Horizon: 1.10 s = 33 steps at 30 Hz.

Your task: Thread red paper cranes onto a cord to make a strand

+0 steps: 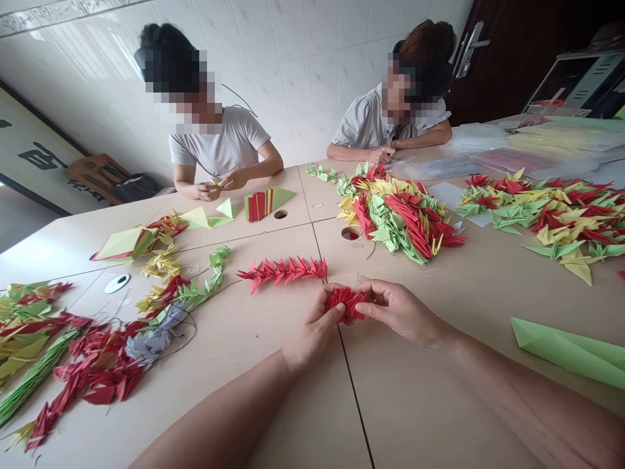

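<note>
Between my two hands is a compact bundle of folded red paper pieces (346, 301). My left hand (319, 316) closes on its left side, thumb pressed across the front. At the right end, my right hand (390, 309) pinches the bundle between thumb and fingers. The exact fold of the pieces is too small to make out. Just beyond my hands lies a string of red origami cranes (283, 271), stretched sideways on the table (273, 365). A large green paper sheet (571, 348) with fold creases rests to the right of my right forearm.
Heaps of red, yellow and green paper cranes (405, 215) lie beyond my right hand, with another pile (551, 215) farther right. Strung cranes (107, 358) spread over the left. Two people sit opposite; one person's hands (222, 185) hold green paper. Plastic bags (537, 150) lie at the back right.
</note>
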Motion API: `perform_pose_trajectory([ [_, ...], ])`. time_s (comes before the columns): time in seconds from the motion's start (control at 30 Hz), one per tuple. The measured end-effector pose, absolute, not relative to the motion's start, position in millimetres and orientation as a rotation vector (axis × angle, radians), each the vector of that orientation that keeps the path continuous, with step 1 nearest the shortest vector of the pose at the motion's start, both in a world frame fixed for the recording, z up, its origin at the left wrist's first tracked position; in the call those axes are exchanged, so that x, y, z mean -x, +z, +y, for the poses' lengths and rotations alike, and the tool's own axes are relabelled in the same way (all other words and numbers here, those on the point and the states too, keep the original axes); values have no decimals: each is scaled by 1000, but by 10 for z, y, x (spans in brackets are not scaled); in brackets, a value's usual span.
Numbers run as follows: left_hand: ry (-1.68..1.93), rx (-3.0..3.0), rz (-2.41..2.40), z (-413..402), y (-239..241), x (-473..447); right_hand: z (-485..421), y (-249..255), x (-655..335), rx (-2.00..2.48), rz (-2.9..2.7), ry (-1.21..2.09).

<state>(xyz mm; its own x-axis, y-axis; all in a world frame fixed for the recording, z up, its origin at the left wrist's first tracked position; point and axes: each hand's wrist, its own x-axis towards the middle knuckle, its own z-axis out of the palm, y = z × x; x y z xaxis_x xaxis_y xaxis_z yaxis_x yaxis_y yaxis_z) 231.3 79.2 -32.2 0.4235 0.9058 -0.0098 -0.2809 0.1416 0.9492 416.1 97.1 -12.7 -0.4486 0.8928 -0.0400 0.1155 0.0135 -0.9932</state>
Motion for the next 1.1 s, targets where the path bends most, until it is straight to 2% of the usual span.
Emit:
perform_pose_trajectory([
  [0.6,962,-1035,727,808,-333,-2309,981,-125,-4170,1092,-1613,1378],
  [1.1,932,-1015,700,787,-317,-2328,962,-113,-4145,1062,-1632,1448],
])
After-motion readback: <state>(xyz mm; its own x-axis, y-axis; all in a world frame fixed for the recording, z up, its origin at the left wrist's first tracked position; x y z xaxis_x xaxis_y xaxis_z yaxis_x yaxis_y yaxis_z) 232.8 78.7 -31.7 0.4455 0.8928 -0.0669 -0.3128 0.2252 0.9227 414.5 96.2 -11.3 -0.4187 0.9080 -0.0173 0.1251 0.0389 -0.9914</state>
